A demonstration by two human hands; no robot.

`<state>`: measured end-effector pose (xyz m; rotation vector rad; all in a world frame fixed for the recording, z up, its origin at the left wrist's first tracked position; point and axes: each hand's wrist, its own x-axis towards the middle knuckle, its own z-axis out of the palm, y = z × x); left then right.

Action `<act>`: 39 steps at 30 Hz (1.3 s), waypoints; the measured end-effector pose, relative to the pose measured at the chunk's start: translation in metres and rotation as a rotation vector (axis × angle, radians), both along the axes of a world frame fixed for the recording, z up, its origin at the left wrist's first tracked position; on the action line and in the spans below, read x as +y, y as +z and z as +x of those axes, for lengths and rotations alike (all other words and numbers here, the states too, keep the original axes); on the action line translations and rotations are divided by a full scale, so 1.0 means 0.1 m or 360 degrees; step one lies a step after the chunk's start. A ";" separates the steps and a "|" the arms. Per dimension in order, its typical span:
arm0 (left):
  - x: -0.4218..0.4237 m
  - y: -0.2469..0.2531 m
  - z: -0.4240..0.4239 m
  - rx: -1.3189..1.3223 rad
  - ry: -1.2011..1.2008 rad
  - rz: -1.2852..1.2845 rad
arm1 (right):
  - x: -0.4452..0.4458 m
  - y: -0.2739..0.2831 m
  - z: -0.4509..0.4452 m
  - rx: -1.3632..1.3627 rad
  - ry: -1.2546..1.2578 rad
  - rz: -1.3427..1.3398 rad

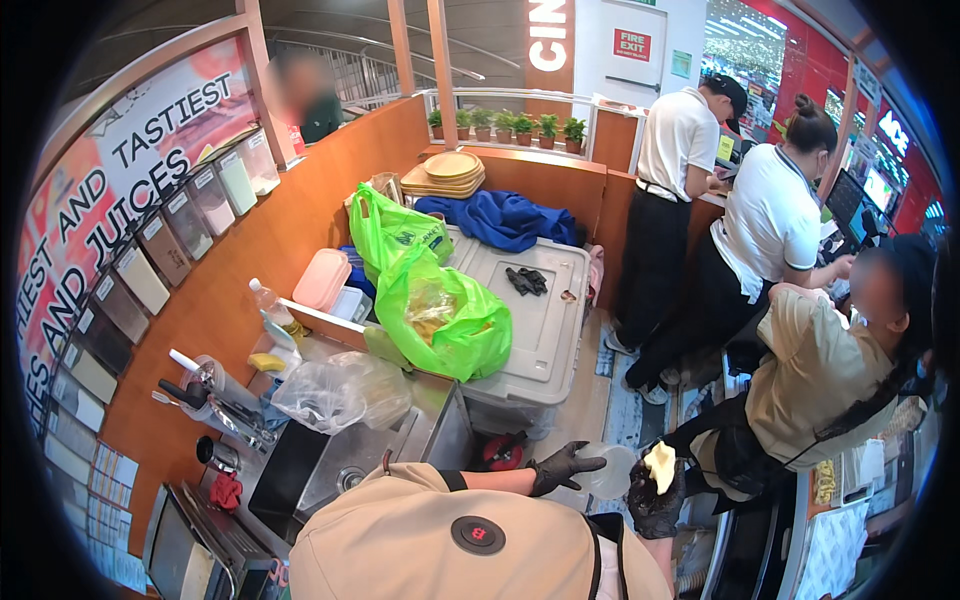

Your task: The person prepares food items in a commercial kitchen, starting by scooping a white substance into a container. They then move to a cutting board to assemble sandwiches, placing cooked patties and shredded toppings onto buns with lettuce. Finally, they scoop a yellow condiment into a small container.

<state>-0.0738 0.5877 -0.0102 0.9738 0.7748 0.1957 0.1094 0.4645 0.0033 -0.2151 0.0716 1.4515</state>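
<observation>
My left hand, in a black glove, grips the left edge of a clear round plastic container. My right hand, also gloved in black, is at the container's other side. A pale yellow, floppy piece of food lies across its palm and fingers; its exact kind is not clear. Both hands are in front of my tan garment, above the floor. Whether the container holds anything cannot be made out.
A co-worker in tan stands close on the right. Left are a metal sink and a clear plastic bag. Ahead, green bags and a black glove rest on a grey storage bin. Two people in white stand farther off.
</observation>
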 end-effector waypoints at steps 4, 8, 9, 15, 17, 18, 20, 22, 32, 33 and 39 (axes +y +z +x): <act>0.03 -0.12 0.01 0.0013 0.0027 -0.0017 | 0.04 0.05 -0.17 -0.0044 -0.0131 -0.0080; 0.04 -0.14 0.06 0.0036 -0.0011 -0.0049 | -0.02 -0.10 -0.17 0.0317 0.0042 -0.0052; 0.05 -0.16 0.07 0.0030 -0.0021 -0.0048 | -0.03 0.00 -0.21 0.0337 -0.0027 -0.0086; 0.03 -0.20 0.17 0.0018 -0.0042 -0.0100 | -0.10 -0.20 -0.16 -0.0390 0.0025 -0.0123; 0.04 -0.25 0.19 -0.0021 -0.0161 -0.0128 | -0.08 -0.07 -0.26 -0.0665 -0.0072 -0.0501; 0.04 -0.25 0.21 -0.0021 -0.0194 -0.0148 | -0.09 0.01 -0.28 -0.0656 -0.0052 -0.0372; 0.05 -0.41 0.27 -0.0081 -0.0284 -0.0188 | -0.15 -0.05 -0.24 -0.0781 -0.0095 -0.0407; 0.07 -0.39 0.30 -0.0090 -0.0353 -0.0173 | -0.20 0.04 -0.24 -0.0748 -0.0123 -0.0487; -0.09 -0.32 0.48 -0.0046 -0.0481 -0.0215 | -0.54 -0.10 -0.13 -0.0066 -0.0675 -0.0053; -0.11 -0.26 0.50 -0.0051 -0.0484 -0.0168 | -0.57 -0.13 -0.08 0.0021 -0.0574 0.0190; -0.13 -0.19 0.53 -0.0124 -0.0702 -0.0214 | -0.67 0.01 -0.13 0.0206 -0.0649 0.0142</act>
